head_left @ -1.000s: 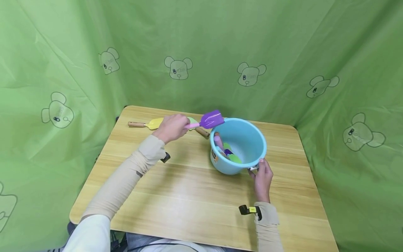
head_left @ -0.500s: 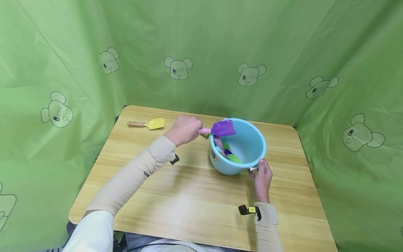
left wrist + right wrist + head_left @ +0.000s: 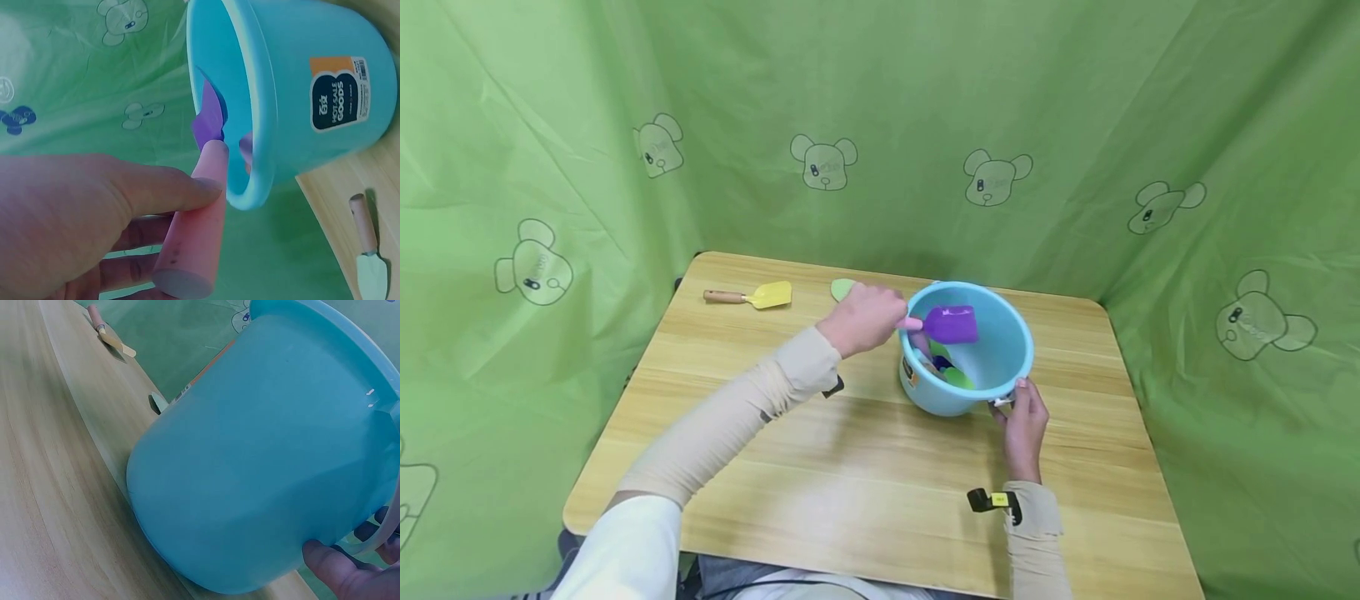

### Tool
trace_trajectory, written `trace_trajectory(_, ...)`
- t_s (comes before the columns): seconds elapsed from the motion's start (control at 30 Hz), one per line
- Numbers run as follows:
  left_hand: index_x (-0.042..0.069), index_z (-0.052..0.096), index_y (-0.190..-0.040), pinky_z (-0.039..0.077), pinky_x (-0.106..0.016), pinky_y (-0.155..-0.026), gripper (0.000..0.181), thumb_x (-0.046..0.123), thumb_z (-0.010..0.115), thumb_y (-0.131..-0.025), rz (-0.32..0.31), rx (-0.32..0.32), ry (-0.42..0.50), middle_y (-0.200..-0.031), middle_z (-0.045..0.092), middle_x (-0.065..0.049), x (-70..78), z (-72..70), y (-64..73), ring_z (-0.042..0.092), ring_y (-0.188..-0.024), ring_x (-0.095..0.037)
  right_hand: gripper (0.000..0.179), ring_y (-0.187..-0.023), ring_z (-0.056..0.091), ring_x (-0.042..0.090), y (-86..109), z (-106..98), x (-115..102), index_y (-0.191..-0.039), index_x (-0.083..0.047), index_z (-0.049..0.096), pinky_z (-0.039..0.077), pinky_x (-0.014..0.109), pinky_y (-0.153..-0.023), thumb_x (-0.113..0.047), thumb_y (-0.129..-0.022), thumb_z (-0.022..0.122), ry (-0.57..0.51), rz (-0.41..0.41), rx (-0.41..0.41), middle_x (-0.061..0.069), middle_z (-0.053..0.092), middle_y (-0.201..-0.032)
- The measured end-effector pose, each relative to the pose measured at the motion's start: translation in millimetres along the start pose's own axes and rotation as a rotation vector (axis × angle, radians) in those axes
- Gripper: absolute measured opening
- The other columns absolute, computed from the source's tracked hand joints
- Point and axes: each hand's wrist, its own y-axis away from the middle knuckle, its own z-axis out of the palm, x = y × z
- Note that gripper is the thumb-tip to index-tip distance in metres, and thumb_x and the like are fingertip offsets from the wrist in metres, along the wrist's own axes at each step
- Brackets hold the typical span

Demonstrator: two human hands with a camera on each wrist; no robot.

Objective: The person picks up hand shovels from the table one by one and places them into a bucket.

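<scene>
My left hand [image 3: 867, 319] grips the pink handle of a small shovel with a purple blade [image 3: 951, 325]. The blade lies over the mouth of a light blue bucket [image 3: 936, 402], overlapping its inside. In the left wrist view, thumb and fingers [image 3: 203, 190] wrap the round handle [image 3: 194, 244] just outside the rim. My right hand [image 3: 1026, 429] holds the bucket's near right side at the handle mount, thumb [image 3: 328, 565] against the blue wall. Inside the bucket, several hand tools lie together, among them a green blade [image 3: 958, 378] and a pinkish handle.
A yellow shovel [image 3: 771, 294] with a wooden handle lies at the table's back left. Between it and the bucket is a pale green trowel [image 3: 842, 289], partly behind the left hand. Green curtain [image 3: 895, 100] surrounds the wooden table [image 3: 820, 500].
My left hand has carried the purple shovel rightward and slightly nearer, from left of the rim to over the bucket's mouth. The right hand and bucket have stayed put.
</scene>
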Motion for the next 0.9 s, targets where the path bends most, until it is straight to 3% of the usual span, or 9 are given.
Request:
trace_trajectory(0.1, 0.015, 0.077, -0.097, 0.056, -0.032, -0.059, 0.037, 0.043, 0.056, -0.104, 0.023, -0.007, -0.035, -0.089, 0.074, -0.003, 6.7, 1.1, -3.9, 0.066, -0.073, -0.018, 0.053, -0.126, 0.056, 0.023, -0.5, -0.2, 0.9, -0.144, -0.003, 0.056, 0.059, 0.023, -0.091, -0.043, -0.110, 0.044, -0.011, 0.002, 0.003, -0.002, 0.055, -0.114)
trace_trajectory(0.23, 0.015, 0.078, -0.097, 0.057, -0.034, -0.060, 0.037, 0.042, 0.055, -0.105, 0.060, 0.007, -0.085, -0.088, 0.075, -0.003, 13.3, 4.2, -7.1, 0.068, -0.074, -0.019, 0.053, -0.121, 0.058, 0.017, -0.9, -0.3, 1.4, -0.144, -0.002, 0.055, 0.060, 0.022, -0.090, -0.041, -0.111, 0.043, -0.021, 0.003, 0.000, -0.003, 0.055, -0.112)
trace_trajectory(0.47, 0.018, 0.077, -0.101, 0.058, -0.030, -0.060, 0.013, 0.025, 0.065, -0.102, 0.093, -0.004, -0.220, -0.093, 0.076, 0.001, 22.6, 10.2, -10.2, 0.066, -0.074, -0.014, 0.052, -0.113, 0.059, 0.012, -1.4, -0.4, 2.2, -0.142, 0.000, 0.056, 0.060, 0.023, -0.090, -0.039, -0.111, 0.044, -0.035, -0.004, 0.007, -0.003, 0.055, -0.109)
trace_trajectory(0.7, 0.020, 0.077, -0.106, 0.059, -0.031, -0.068, 0.030, 0.042, 0.057, -0.103, 0.125, -0.064, -0.188, -0.101, 0.077, 0.001, 28.9, 13.5, -14.4, 0.071, -0.086, -0.016, 0.052, -0.124, 0.058, 0.020, -0.7, 0.7, 1.5, -0.143, -0.002, 0.056, 0.060, 0.023, -0.091, -0.041, -0.110, 0.044, -0.026, 0.005, 0.010, 0.004, 0.056, -0.119)
trace_trajectory(0.9, 0.022, 0.078, -0.108, 0.060, -0.030, -0.071, 0.034, 0.049, 0.057, -0.100, 0.159, -0.053, -0.210, -0.098, 0.077, 0.003, 30.9, 19.3, -17.6, 0.071, -0.090, -0.015, 0.054, -0.120, 0.057, 0.013, -1.4, -0.3, 1.7, -0.144, -0.002, 0.054, 0.059, 0.022, -0.090, -0.043, -0.110, 0.044, -0.012, 0.011, 0.000, -0.002, 0.055, -0.116)
